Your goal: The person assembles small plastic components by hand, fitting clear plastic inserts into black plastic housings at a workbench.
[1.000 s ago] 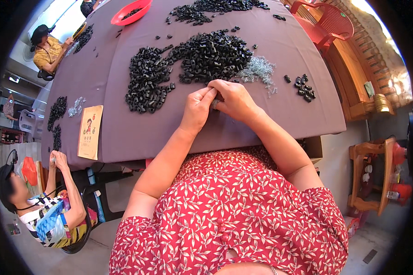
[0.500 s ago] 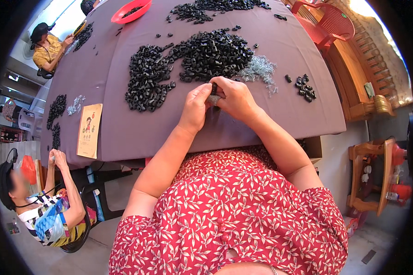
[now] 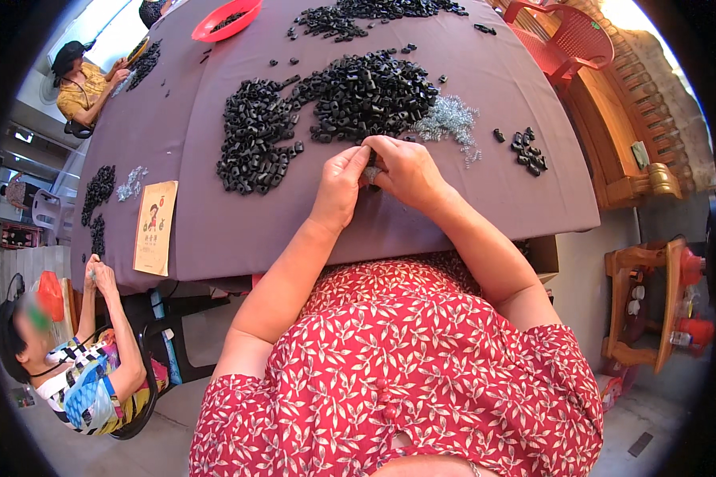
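The fingers point(image 3: 359, 159) of the left hand point(image 3: 338, 187) and right hand point(image 3: 406, 171) pinch shut on one small black piece point(image 3: 371, 171) near the counter's point(image 3: 493, 207) near edge, beside the big black pile point(image 3: 366, 99), with a tan card point(image 3: 155, 226) at the left edge.

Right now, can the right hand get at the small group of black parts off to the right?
Probably yes: the right hand has bare tablecloth between it and those parts.
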Action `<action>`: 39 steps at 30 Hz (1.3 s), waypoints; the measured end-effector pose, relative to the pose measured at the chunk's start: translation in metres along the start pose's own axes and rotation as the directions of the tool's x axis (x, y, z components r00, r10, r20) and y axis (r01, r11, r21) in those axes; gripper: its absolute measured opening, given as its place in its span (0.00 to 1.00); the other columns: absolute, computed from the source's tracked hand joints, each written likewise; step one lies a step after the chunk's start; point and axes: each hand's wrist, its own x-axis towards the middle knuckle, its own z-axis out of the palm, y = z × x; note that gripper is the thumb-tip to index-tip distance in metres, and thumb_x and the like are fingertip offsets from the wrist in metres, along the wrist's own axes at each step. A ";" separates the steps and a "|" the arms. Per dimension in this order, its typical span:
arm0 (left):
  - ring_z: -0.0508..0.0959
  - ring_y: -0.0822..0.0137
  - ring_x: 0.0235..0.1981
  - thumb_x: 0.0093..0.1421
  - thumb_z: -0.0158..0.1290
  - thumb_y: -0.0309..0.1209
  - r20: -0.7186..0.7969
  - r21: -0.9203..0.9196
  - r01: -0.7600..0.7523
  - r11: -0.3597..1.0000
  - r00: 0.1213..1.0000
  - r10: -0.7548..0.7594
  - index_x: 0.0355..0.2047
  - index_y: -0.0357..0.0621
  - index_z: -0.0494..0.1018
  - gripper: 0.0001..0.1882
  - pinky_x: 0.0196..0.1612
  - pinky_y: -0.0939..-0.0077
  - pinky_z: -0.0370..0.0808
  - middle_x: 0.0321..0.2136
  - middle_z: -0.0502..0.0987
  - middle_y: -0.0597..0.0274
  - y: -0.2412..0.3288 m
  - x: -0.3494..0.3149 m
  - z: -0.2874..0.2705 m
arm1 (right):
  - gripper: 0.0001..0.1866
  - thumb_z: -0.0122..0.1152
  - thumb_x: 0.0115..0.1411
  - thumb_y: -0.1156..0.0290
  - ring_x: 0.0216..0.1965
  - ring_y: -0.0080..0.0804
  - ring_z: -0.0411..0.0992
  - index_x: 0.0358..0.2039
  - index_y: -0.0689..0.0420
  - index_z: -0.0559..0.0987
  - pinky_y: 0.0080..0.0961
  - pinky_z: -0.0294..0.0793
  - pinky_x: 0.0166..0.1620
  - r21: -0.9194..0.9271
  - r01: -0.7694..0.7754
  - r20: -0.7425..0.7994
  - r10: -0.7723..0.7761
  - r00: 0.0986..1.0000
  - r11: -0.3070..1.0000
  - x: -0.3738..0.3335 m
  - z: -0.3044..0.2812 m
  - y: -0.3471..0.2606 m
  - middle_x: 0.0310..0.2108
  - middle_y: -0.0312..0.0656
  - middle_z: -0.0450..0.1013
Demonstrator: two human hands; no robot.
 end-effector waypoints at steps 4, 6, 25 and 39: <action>0.71 0.83 0.30 0.70 0.48 0.34 0.013 0.074 -0.038 0.997 0.999 0.037 0.40 0.39 0.78 0.12 0.33 0.87 0.68 0.32 0.77 0.73 0.005 -0.002 0.006 | 0.20 0.64 0.45 0.75 0.34 0.51 0.76 0.41 0.59 0.74 0.42 0.76 0.37 0.050 -0.035 0.004 0.035 0.999 0.998 0.000 -0.001 0.000 0.33 0.50 0.76; 0.71 0.83 0.30 0.70 0.48 0.33 0.012 0.150 -0.059 0.987 0.998 0.057 0.40 0.38 0.78 0.12 0.33 0.87 0.68 0.32 0.77 0.73 0.004 -0.001 0.003 | 0.20 0.64 0.45 0.75 0.35 0.51 0.76 0.41 0.59 0.74 0.41 0.76 0.37 0.028 -0.002 0.009 0.002 1.000 1.000 0.000 0.000 0.001 0.33 0.50 0.76; 0.76 0.79 0.30 0.70 0.47 0.34 -0.102 0.243 -0.060 0.968 0.991 0.086 0.38 0.37 0.78 0.14 0.35 0.83 0.72 0.30 0.78 0.68 0.006 -0.005 0.006 | 0.19 0.67 0.45 0.74 0.34 0.46 0.78 0.41 0.57 0.77 0.37 0.78 0.37 -0.002 -0.005 -0.061 0.005 0.998 1.000 0.004 -0.011 0.001 0.32 0.46 0.78; 0.77 0.76 0.29 0.70 0.48 0.37 -0.230 0.302 -0.250 0.920 0.917 0.325 0.40 0.40 0.78 0.14 0.35 0.82 0.73 0.29 0.81 0.63 0.014 0.002 0.003 | 0.14 0.59 0.53 0.75 0.45 0.49 0.75 0.42 0.56 0.78 0.41 0.74 0.48 -0.482 -0.596 -0.325 0.500 0.802 0.643 -0.056 -0.115 0.119 0.42 0.47 0.74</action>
